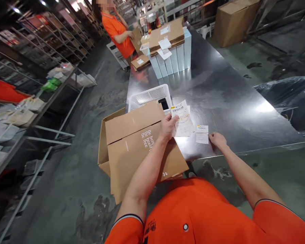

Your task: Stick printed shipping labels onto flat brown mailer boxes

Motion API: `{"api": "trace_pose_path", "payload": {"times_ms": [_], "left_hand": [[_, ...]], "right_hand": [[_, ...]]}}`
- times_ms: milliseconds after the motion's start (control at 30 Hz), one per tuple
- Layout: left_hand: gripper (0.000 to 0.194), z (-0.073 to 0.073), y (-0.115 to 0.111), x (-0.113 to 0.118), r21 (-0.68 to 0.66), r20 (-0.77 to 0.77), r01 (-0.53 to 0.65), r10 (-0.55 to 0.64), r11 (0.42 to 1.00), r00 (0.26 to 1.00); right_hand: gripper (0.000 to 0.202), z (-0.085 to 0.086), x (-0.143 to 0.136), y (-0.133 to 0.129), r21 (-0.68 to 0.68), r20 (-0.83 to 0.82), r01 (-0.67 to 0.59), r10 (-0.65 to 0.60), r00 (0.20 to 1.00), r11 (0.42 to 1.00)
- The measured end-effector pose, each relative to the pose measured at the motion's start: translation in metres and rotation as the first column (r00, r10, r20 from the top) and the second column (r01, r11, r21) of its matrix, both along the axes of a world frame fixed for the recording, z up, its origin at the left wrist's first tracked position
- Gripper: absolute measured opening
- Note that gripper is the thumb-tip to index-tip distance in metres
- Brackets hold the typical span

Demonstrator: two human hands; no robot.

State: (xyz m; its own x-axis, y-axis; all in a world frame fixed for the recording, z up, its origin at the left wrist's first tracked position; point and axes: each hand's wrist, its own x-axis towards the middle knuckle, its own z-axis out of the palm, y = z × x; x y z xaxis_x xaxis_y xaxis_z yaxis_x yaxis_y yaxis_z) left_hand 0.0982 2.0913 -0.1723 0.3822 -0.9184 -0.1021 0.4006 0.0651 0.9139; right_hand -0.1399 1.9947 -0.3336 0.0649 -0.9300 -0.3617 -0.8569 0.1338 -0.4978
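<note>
A few white shipping labels [184, 123] with printed text and a barcode are pinched in my left hand [169, 126], above the table's near left edge. Flat on the metal table to their right lies a smaller shipping label [202, 138] with a yellow mark and a barcode. My right hand [218, 140] is closed, its fingertips at the right edge of that small label; the exact grip is partly hidden. Beneath my left forearm are flattened brown cartons [132, 149] with white lettering, resting on an open cardboard box.
The steel table [218, 98] stretches away from me. On it stand a white basket [148, 95] holding a dark object, and light-blue boxes [170, 64] topped with cartons. A co-worker [119, 32] in orange stands beyond it. Shelves [56, 98] line the left; a tall carton [234, 23] stands right.
</note>
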Motion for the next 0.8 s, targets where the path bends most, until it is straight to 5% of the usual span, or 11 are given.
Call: {"api": "trace_pose_path", "payload": {"times_ms": [233,800], "left_hand": [[0.042,-0.003,-0.001,-0.002,-0.008,0.014,-0.003,0.003,1.000,1.000],[0.040,-0.002,0.000,-0.002,-0.021,0.020,0.036,-0.036,0.999,0.999]], "right_hand": [[0.036,-0.033,0.015,-0.006,-0.007,-0.135,-0.084,0.082,0.987,0.996],[0.029,-0.044,0.003,-0.025,-0.006,-0.047,-0.078,0.078,0.996,0.997]]}}
